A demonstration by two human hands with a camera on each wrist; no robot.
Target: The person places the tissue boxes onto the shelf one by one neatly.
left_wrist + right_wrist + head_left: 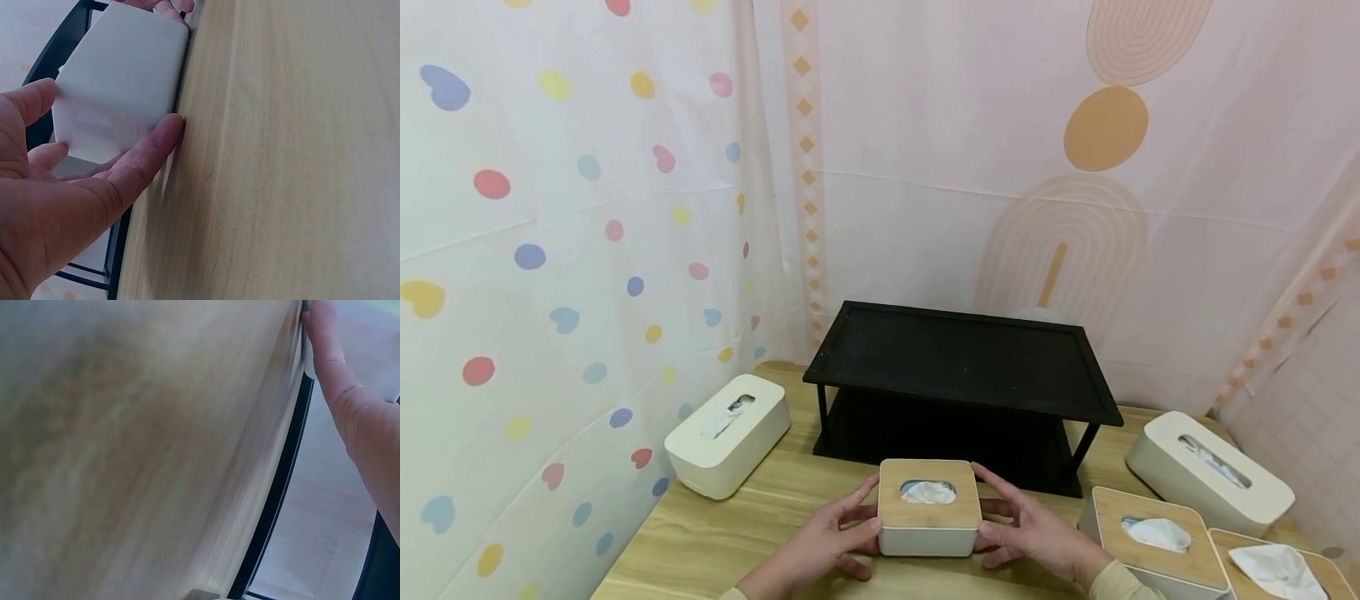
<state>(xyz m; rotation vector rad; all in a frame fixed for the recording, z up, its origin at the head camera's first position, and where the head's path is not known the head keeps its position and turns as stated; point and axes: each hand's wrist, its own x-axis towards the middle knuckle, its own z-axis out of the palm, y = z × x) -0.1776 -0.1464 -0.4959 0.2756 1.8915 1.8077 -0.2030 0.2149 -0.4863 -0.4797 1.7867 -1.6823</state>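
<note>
A small tissue box (928,542) with a white body and a wooden lid is on or just above the table, in front of the black rack; which one I cannot tell. White tissue shows in its oval slot. My left hand (831,537) grips its left side, thumb near the front corner and a finger at the back edge. Opposite, my right hand (1030,529) holds the right side in the same way. In the left wrist view the fingers of the left hand (69,206) lie along the white box wall. The right wrist view shows only part of the right hand (359,415).
A black two-tier rack (955,358) stands behind the held box. One long white tissue box (730,433) is at the left, another (1210,475) at the right. Two wooden-lidded tissue boxes, one nearer (1127,533) and one farther right (1322,571), sit beside my right arm. Patterned curtains hang behind.
</note>
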